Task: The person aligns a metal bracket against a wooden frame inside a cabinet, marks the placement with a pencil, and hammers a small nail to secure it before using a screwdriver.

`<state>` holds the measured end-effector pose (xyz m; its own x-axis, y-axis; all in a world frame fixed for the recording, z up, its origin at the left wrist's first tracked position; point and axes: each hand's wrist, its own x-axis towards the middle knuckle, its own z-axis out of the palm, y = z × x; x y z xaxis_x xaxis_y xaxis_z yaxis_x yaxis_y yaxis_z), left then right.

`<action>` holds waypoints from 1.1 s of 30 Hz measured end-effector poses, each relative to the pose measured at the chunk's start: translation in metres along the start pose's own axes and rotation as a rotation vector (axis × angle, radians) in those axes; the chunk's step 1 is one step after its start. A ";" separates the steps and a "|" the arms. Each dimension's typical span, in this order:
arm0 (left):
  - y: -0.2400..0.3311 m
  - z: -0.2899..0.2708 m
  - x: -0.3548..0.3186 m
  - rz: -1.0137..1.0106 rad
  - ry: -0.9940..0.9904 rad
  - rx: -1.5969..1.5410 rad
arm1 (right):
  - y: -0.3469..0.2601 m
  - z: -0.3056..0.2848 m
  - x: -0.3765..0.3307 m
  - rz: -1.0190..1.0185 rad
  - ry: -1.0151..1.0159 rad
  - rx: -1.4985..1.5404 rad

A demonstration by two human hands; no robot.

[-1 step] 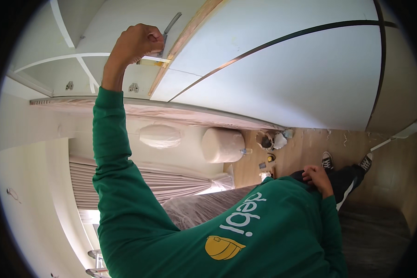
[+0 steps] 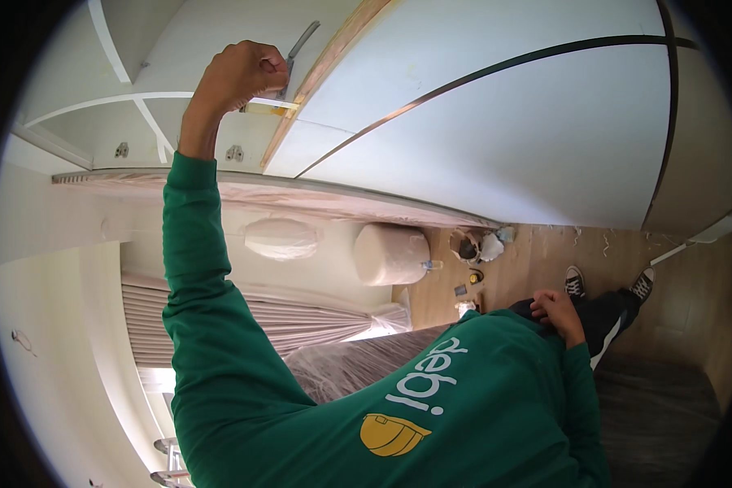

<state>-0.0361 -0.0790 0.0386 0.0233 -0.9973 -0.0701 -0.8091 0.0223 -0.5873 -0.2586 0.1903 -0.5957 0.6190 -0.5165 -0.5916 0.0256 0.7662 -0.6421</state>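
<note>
My left hand [image 2: 248, 75] is raised at the upper left, closed in front of an open white cabinet [image 2: 244, 16]. A slim, bent grey piece [image 2: 303, 39] sticks up past its fingertips, and the fingers appear to pinch its lower part; its kind does not show. Just below the fingers, a white shelf edge [image 2: 272, 103] meets a bare wooden edge strip [image 2: 321, 69], with a small yellow thing [image 2: 278, 111] there. Low by my thigh hangs my right hand [image 2: 557, 309], its fingers loosely bent and somewhat apart, with nothing visible in them.
Large white door panels [image 2: 537, 130] curve along the right. On the wooden floor lie an open bag [image 2: 466, 246], a tape measure [image 2: 476, 276] and scraps. A wrapped round pouffe [image 2: 392, 254], plastic-covered furniture [image 2: 358, 362], a curtain [image 2: 236, 321] and a ladder [image 2: 169, 464] are nearby.
</note>
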 end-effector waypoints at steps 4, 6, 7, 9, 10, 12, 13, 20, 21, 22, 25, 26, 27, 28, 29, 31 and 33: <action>0.002 0.001 0.001 0.000 -0.004 -0.001 | -0.002 0.000 0.000 0.008 0.004 -0.007; -0.001 0.002 0.003 0.026 0.016 -0.008 | -0.003 0.000 0.000 0.009 0.003 -0.005; -0.002 0.003 0.002 0.035 0.025 -0.012 | -0.003 0.000 -0.001 0.010 0.000 -0.006; 0.001 0.001 -0.002 0.014 0.018 -0.016 | -0.004 0.000 -0.002 0.012 -0.003 -0.011; 0.002 0.001 -0.003 0.004 0.013 -0.017 | -0.004 0.000 -0.002 0.014 -0.002 -0.013; 0.000 0.002 -0.003 0.016 0.013 -0.016 | -0.005 0.001 -0.004 0.019 -0.002 -0.014; -0.001 0.002 -0.003 0.022 0.016 -0.015 | -0.004 0.000 -0.003 0.019 0.000 -0.013; -0.008 0.007 0.000 0.089 0.030 -0.003 | 0.001 0.001 -0.001 0.028 0.014 0.013; -0.005 0.007 0.000 0.070 0.009 0.007 | 0.001 0.003 0.001 0.025 0.011 0.018; -0.001 0.007 0.005 0.059 -0.002 0.012 | 0.001 0.002 0.005 0.016 0.019 0.026; -0.006 0.002 -0.012 0.021 -0.009 0.029 | 0.001 0.006 0.004 0.029 -0.059 -0.037; 0.001 -0.002 -0.014 -0.001 -0.023 0.035 | -0.005 0.003 0.008 0.015 -0.061 -0.067; -0.001 -0.002 -0.012 0.066 -0.002 0.031 | -0.009 0.002 0.012 0.015 -0.064 -0.082; -0.010 -0.001 -0.007 0.125 0.031 0.021 | -0.015 -0.001 0.016 0.009 -0.061 -0.109; -0.012 0.005 0.012 0.216 0.090 -0.005 | -0.026 -0.011 0.023 -0.004 -0.015 -0.125; -0.001 -0.009 -0.007 0.096 0.014 0.058 | -0.034 -0.025 0.026 -0.004 -0.022 -0.159; -0.002 -0.011 -0.022 0.154 0.011 0.087 | -0.049 -0.043 0.025 -0.013 0.012 -0.179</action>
<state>-0.0412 -0.0582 0.0505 -0.1036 -0.9824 -0.1555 -0.7486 0.1799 -0.6381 -0.2779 0.1231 -0.5998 0.6102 -0.5310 -0.5880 -0.1078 0.6796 -0.7256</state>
